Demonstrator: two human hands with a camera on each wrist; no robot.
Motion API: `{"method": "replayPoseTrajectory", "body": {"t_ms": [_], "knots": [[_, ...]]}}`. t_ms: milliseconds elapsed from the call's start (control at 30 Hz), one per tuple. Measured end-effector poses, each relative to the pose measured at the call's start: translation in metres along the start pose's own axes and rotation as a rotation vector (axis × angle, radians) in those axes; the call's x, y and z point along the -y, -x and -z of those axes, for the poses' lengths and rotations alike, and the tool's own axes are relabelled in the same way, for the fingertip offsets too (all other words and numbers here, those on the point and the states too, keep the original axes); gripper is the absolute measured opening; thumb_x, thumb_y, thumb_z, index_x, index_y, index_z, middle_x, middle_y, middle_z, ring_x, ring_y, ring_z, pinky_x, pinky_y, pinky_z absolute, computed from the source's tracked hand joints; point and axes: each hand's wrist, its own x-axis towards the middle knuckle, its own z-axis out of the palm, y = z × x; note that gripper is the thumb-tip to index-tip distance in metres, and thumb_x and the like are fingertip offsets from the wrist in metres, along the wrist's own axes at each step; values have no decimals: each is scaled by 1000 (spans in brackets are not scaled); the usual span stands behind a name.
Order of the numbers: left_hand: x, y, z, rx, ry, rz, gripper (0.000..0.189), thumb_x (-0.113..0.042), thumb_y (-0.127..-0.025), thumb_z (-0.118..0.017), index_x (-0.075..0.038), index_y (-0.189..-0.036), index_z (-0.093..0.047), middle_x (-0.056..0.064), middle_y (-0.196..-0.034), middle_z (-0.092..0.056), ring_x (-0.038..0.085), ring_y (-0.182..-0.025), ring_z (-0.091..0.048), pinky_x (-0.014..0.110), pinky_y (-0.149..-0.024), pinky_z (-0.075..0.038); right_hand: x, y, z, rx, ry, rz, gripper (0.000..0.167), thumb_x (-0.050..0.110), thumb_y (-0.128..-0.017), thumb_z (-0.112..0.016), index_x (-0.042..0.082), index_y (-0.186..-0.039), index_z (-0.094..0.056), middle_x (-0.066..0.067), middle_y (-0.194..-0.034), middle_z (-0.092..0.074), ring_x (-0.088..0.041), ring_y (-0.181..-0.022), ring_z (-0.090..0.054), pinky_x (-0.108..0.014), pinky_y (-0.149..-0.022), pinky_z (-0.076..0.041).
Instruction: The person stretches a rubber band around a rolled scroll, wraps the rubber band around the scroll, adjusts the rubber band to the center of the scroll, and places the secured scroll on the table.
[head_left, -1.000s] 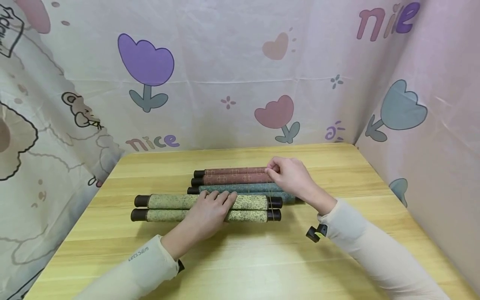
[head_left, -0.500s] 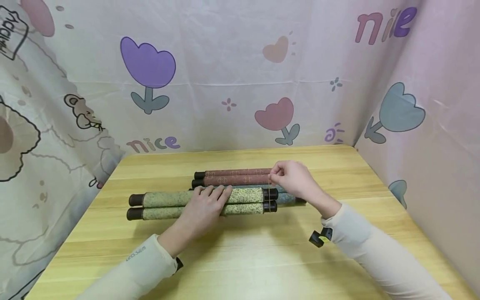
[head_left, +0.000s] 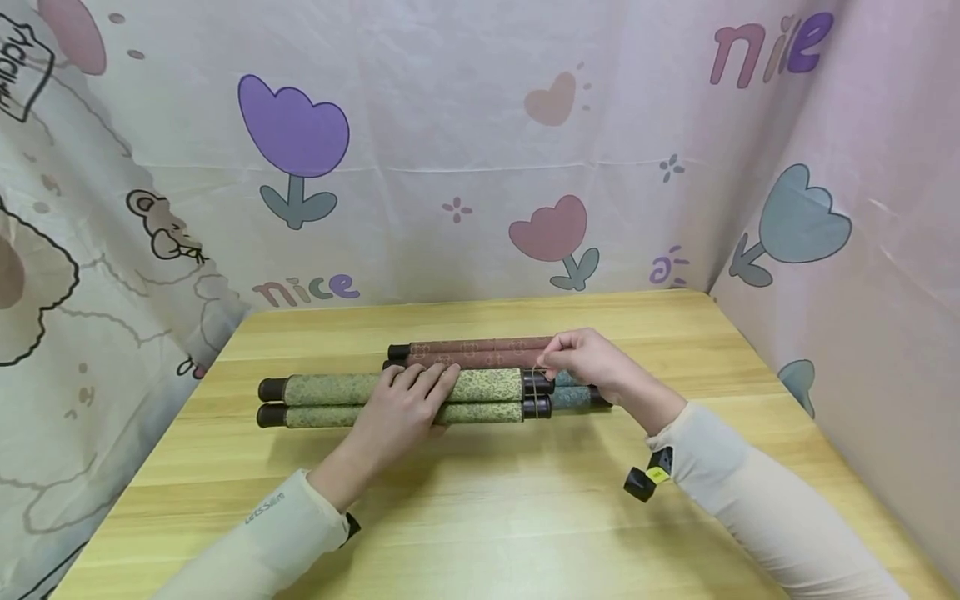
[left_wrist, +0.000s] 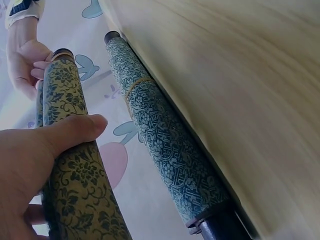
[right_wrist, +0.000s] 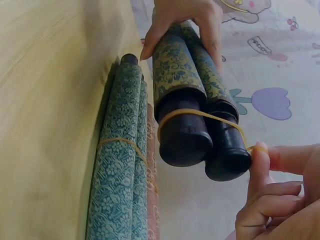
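Note:
A yellow-green patterned scroll with two rolls (head_left: 322,389) and dark end knobs lies across my left hand's (head_left: 397,408) grip, raised off the table. In the left wrist view my thumb (left_wrist: 80,131) presses along one roll, and the other fingers are mostly hidden beneath and behind. My right hand (head_left: 588,362) pinches a thin rubber band (right_wrist: 215,118) between thumb and index finger at the scroll's right end. The right wrist view shows that band looped around both dark knobs (right_wrist: 186,142) and pulled out a little to the side.
Behind the held scroll lie a blue-green scroll (right_wrist: 117,175) and a reddish-brown scroll (head_left: 465,346) on the wooden table (head_left: 487,517). A rubber band (right_wrist: 117,140) circles the blue-green one. A printed curtain (head_left: 420,108) stands along the back and sides.
My left hand has lifted the yellow-green scroll slightly up and left, so it covers more of the blue-green one. My right hand has shifted slightly right and down, still pinching the band.

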Motion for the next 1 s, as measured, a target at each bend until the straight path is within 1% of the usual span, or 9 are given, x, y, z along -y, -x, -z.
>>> {"method": "replayPoseTrajectory", "body": {"t_ms": [67, 200, 400, 500, 567, 700, 800, 900, 1000], "knots": [[1, 1, -1, -13, -7, 5, 88, -49, -64, -88, -4, -133, -57, 13, -118, -66, 33, -96, -64, 49, -78, -52, 0, 1, 1, 6, -37, -12, 13, 9, -95, -59, -1, -88, -65, -5, -81, -65, -4, -40, -26, -19, -39, -22], [3, 2, -2, -35, -17, 23, 86, -46, -66, -88, -4, -134, -56, 14, -118, -65, 36, -97, -64, 52, -80, -52, -3, 2, 2, 9, -147, -25, 15, 9, -95, -58, 0, -86, -64, -1, -79, -64, -3, -40, -26, -16, -39, -22], [8, 5, -3, -103, -5, 26, 88, -43, -65, -89, -3, -135, -54, 16, -118, -64, 38, -99, -63, 54, -81, -52, -9, 3, 2, 36, -462, -83, 19, 4, -96, -55, 7, -79, -64, 4, -64, -55, -1, -40, -27, -14, -36, -21], [10, 5, -3, -143, 4, 20, 92, -43, -62, -91, -2, -136, -54, 16, -117, -64, 38, -99, -62, 54, -81, -51, -11, 3, 0, 50, -554, -100, 21, 1, -96, -54, 8, -78, -64, 5, -59, -50, 0, -40, -27, -13, -36, -21], [10, 6, -5, -156, 5, 24, 94, -42, -61, -92, -1, -136, -54, 16, -116, -64, 37, -98, -62, 53, -82, -51, -11, 3, 0, 53, -558, -91, 23, 1, -96, -54, 9, -76, -62, 5, -59, -48, 0, -40, -28, -13, -36, -22], [11, 8, -7, -159, 9, 36, 95, -41, -59, -93, -1, -136, -54, 17, -116, -64, 36, -98, -62, 53, -81, -52, -8, 6, -1, 36, -478, -63, 29, 6, -97, -56, 11, -68, -56, 5, -59, -46, -1, -39, -27, -14, -37, -22], [11, 9, -7, -155, 7, 43, 94, -41, -60, -93, -1, -135, -54, 17, -116, -64, 36, -98, -63, 53, -80, -52, -6, 9, -2, 26, -412, -49, 30, 10, -97, -58, 11, -67, -54, 6, -59, -44, -2, -40, -27, -15, -38, -22], [10, 9, -7, -147, -5, 39, 91, -42, -62, -91, -1, -135, -55, 16, -116, -65, 36, -98, -63, 53, -80, -52, -4, 11, -3, 18, -371, -33, 26, 12, -96, -59, 10, -70, -56, 5, -61, -45, -4, -42, -28, -16, -40, -22], [9, 9, -8, -134, -12, 27, 87, -43, -65, -89, -1, -134, -56, 16, -116, -65, 37, -97, -63, 53, -80, -52, -1, 12, -6, -6, -321, 11, 17, 12, -97, -60, 9, -80, -61, 3, -67, -48, -6, -48, -33, -18, -44, -25]]}}
